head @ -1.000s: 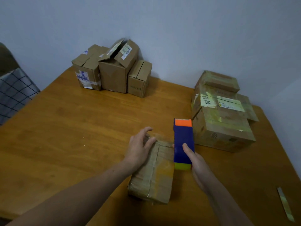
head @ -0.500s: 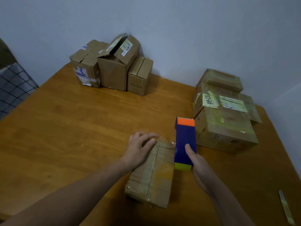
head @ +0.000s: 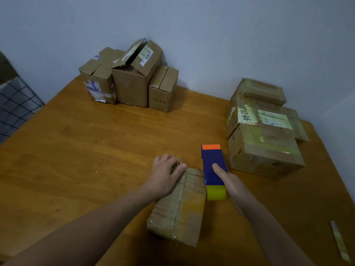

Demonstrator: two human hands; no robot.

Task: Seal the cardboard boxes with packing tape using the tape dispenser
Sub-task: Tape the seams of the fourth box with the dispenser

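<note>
A small flat cardboard box (head: 179, 208), wrapped in shiny tape, lies on the wooden table (head: 86, 150) in front of me. My left hand (head: 165, 174) presses down on its far left corner, fingers curled over the edge. My right hand (head: 229, 184) grips the tape dispenser (head: 213, 167), a blue body with an orange front end and a yellow tape roll at the back. The dispenser sits along the box's right side, its index finger stretched over the blue top.
Three brown boxes (head: 130, 79) stand against the wall at the back left, the middle one with raised flaps. A pile of taped boxes (head: 265, 143) lies at the right. A loose tape strip (head: 340, 240) lies near the right front edge. A checked cloth (head: 13, 104) is at the left.
My left hand has slid its fingers flatter over the box's far corner. The box has shifted slightly. The dispenser stays beside the box in my right hand.
</note>
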